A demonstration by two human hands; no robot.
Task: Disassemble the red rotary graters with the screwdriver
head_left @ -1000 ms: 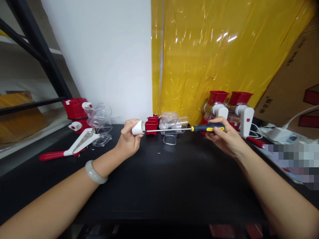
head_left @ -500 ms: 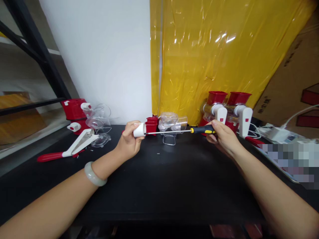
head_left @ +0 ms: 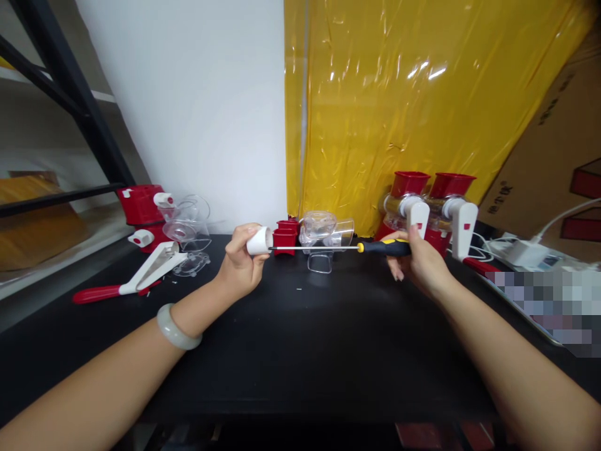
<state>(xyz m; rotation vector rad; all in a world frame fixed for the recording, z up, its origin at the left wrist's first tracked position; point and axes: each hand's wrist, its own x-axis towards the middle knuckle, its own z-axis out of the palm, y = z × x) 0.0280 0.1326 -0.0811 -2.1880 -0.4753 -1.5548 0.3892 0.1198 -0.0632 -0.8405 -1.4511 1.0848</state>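
Note:
My left hand (head_left: 244,260) is closed round a short white plastic cylinder (head_left: 258,242), its open end facing right. In my right hand (head_left: 420,260) is the black-and-yellow handle of a screwdriver (head_left: 380,248), with a few lower fingers loosened from it. The metal shaft lies level between the hands, and its dark tip is at the mouth of the cylinder; how deep it reaches inside I cannot tell. Behind the shaft stand small red plastic hoppers (head_left: 284,238) and a clear plastic housing (head_left: 323,232).
A white crank with a red handle (head_left: 98,293) lies at left, near stacked red bases (head_left: 141,207) and clear parts (head_left: 188,225). Two red-and-white crank graters (head_left: 413,207) stand at back right. A white charger (head_left: 526,254) with cables and a cardboard box (head_left: 530,150) are at right.
My right hand has shifted its grip on the screwdriver handle, its lower fingers opening away. The white cylinder has moved slightly left and up with my left hand.

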